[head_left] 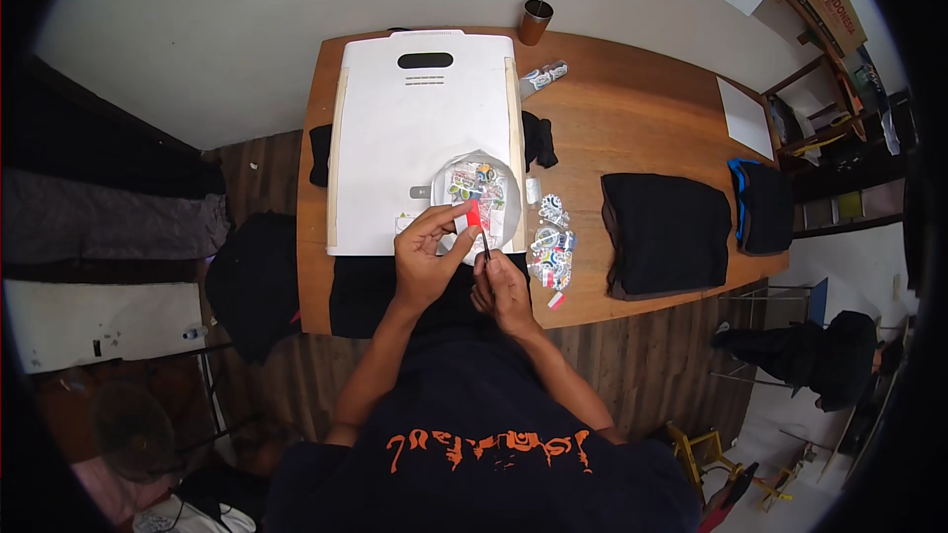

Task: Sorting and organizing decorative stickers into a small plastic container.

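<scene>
My left hand [425,262] pinches a small red-and-white sticker [473,214] between thumb and fingers. In my right hand [506,288] is a thin dark tool [485,243], its tip close to the sticker; whether it is tweezers or a blade I cannot tell. Just beyond both hands sits a round, clear plastic-lined container [508,227] with many colourful cut pieces inside. It rests on the lower right of a large white board [395,138] with an oval handle slot. Right of the container lie a patterned sticker pile [551,255] and a small white cylinder [533,190].
Black fabric [365,291] shows from under the board on the wooden table [632,118]. Folded dark clothes [664,235] lie to the right, near a white sheet [744,116]. A brown cup [534,24] and a patterned roll [544,77] are at the back.
</scene>
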The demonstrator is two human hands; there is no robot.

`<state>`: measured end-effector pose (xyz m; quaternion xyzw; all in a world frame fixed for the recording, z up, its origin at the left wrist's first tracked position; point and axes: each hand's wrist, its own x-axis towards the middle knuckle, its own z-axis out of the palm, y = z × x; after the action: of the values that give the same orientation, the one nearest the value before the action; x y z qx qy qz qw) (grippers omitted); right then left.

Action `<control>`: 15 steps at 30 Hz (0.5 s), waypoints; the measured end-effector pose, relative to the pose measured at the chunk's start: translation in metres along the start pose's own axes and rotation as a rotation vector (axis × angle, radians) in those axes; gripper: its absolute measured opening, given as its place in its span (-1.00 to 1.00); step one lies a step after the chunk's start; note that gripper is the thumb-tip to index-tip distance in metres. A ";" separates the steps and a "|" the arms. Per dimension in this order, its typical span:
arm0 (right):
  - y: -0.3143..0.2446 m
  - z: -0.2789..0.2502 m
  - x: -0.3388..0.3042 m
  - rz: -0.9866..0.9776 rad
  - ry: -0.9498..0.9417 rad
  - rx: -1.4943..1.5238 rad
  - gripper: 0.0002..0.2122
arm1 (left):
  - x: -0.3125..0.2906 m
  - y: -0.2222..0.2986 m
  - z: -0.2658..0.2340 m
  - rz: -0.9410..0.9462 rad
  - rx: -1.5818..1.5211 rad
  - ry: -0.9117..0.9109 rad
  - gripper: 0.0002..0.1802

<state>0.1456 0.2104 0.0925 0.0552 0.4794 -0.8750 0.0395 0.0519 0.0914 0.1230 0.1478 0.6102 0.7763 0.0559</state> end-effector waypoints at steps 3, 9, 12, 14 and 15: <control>0.001 0.000 0.000 0.002 0.002 0.003 -0.67 | 0.000 -0.001 0.000 -0.002 0.008 0.003 -0.59; 0.001 0.001 0.001 -0.006 0.008 -0.002 -0.67 | 0.000 0.001 0.000 -0.012 0.004 0.003 -0.59; 0.000 0.001 0.001 -0.007 0.013 0.001 -0.67 | 0.000 0.000 0.000 -0.022 0.002 0.007 -0.59; 0.000 0.001 0.001 -0.007 0.015 -0.001 -0.67 | 0.000 0.000 0.000 -0.023 0.001 0.008 -0.59; 0.001 0.001 0.001 -0.007 0.014 0.003 -0.67 | 0.000 0.000 0.000 -0.022 0.006 0.009 -0.59</control>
<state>0.1449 0.2092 0.0922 0.0598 0.4784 -0.8755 0.0332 0.0517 0.0916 0.1227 0.1377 0.6142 0.7746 0.0612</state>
